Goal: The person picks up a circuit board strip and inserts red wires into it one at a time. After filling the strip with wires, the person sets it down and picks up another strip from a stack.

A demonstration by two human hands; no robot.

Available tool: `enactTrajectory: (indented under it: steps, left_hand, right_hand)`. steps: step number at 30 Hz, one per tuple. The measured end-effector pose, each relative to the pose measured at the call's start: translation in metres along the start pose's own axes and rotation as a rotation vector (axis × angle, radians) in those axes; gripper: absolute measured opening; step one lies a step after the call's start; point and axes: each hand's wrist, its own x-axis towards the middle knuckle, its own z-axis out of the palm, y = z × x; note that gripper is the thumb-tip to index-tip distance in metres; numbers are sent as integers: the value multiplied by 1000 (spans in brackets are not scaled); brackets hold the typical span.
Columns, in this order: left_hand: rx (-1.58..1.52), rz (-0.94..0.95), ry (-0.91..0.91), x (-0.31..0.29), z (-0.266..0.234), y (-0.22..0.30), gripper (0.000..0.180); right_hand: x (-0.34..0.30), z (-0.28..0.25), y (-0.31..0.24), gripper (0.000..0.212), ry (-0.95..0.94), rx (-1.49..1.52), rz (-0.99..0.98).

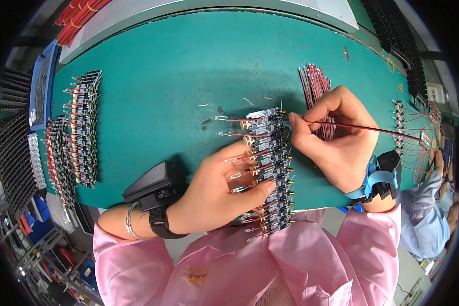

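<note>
My left hand (224, 186) grips a long strip of small circuit boards (275, 158), thumb on top and fingers beneath its left side. Short red-and-black leads with clear-tipped ends stick out from the strip's left edge, and small brass-coloured parts line its right edge. Between the thumb and forefinger of my right hand (336, 135) is pinched a red-and-black wire (362, 126), which trails off to the right. The wire's near tip is by the upper right edge of the strip; whether it touches a board is hidden by the fingertips.
Behind my right hand lies a bundle of red-and-black wires (315, 81). Finished-looking board strips (84, 127) stand at the left, beside a blue tray (43, 84). Another wired strip (399, 122) is at the right. Red wire bundles (76, 20) sit at the back left. A co-worker (426, 219) is at far right.
</note>
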Motion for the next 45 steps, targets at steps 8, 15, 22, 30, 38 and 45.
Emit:
enactTrajectory:
  steps: [8,15,22,30,38,45]
  left_hand:
    - [18,20,-7,0,-1,-3,36]
    - [11,15,-14,-1,-1,-4,38]
    - [-15,24,-17,-1,-2,-6,40]
    - [-25,25,11,-2,1,-2,39]
    - [10,-62,18,0,-1,9,35]
    - [-131,-45,96,2,-3,6,35]
  right_hand:
    - [0,-1,1,19,-66,-28,-26]
    - [-1,0,0,17,-20,1,33]
    - [0,0,4,19,-86,-21,-67]
    - [2,0,2,18,-106,-40,-55]
    - [21,-20,8,11,-154,464,334]
    - [21,-67,12,10,-3,-29,330]
